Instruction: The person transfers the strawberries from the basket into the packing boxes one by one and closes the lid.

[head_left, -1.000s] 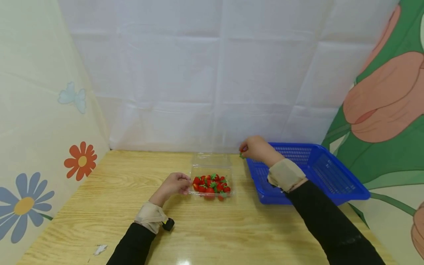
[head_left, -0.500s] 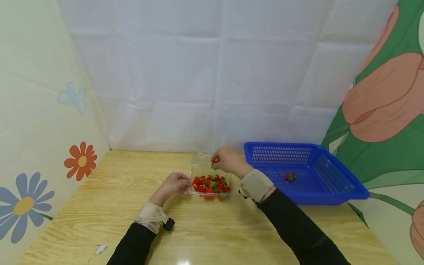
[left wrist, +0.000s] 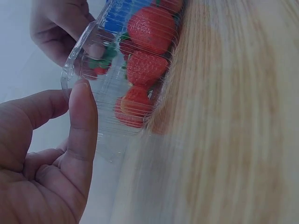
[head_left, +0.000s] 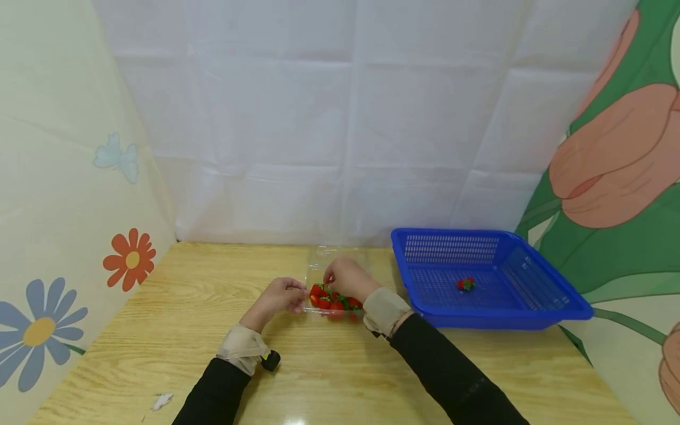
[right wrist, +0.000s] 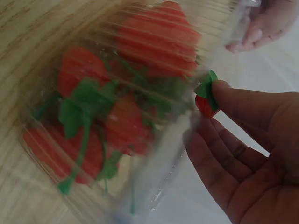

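A clear plastic clamshell box stands on the table with its lid raised at the back and several red strawberries inside. My left hand pinches the box's left rim between thumb and finger. Over the box, my right hand pinches a small strawberry by its green leaves, just inside the rim as the right wrist view shows. That hand hides part of the fruit in the head view.
To the right stands a blue perforated plastic basket with a few strawberries lying on its floor. A white sheet hangs behind the wooden table. A white scrap shows at the front left.
My right hand has moved left from over the basket to the clamshell box and down to it, carrying the strawberry. The basket's strawberries came into view. My left hand has stayed put.
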`<state>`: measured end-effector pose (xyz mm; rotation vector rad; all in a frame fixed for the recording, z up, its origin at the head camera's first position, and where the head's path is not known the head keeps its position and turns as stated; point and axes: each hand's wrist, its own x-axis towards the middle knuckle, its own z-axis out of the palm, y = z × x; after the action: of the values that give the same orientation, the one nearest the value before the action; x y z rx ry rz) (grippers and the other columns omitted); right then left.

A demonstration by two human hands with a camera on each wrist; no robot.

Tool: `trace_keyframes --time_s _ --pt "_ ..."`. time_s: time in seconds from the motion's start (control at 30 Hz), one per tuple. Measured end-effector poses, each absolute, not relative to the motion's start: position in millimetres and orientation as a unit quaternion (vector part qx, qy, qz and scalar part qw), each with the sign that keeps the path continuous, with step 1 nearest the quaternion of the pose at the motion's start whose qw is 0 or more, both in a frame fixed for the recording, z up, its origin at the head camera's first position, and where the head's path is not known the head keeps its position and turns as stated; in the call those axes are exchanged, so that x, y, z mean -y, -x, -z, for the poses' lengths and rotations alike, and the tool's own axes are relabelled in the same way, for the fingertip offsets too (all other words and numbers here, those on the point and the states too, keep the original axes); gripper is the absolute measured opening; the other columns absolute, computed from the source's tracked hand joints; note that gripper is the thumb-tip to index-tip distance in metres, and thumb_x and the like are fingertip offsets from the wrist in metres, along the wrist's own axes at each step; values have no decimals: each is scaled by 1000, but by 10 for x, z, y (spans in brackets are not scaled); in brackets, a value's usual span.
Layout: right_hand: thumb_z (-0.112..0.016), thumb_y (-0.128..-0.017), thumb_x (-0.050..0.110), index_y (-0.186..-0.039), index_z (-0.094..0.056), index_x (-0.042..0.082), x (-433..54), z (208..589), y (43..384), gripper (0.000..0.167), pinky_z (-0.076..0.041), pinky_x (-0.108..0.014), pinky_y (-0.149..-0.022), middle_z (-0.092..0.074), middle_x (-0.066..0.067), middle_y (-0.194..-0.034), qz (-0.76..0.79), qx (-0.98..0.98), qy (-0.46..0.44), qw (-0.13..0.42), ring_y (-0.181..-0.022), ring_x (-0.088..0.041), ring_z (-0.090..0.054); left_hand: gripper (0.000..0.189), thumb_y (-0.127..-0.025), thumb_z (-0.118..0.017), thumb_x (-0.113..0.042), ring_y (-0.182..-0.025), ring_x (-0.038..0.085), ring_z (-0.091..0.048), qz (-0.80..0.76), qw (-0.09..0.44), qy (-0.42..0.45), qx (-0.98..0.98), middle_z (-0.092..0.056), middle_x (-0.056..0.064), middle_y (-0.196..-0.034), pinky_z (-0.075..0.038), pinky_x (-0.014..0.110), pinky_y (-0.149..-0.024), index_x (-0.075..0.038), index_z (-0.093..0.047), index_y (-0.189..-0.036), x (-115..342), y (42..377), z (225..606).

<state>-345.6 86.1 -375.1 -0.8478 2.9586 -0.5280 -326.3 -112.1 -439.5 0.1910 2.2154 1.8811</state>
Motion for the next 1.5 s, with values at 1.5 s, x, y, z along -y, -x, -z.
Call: trace_keyframes --time_s 1.5 --pt "-70 -94 6 -125 -70 3 -899 3502 3299 31 -51 -44 -103 -68 -13 -128 128 -963 235 39 -119 -32 -63 25 -100 -55 -4 -64 10 -62 -641 125 -74 -753 -68 13 -86 -57 23 -59 15 -56 -116 1139 3252 4373"
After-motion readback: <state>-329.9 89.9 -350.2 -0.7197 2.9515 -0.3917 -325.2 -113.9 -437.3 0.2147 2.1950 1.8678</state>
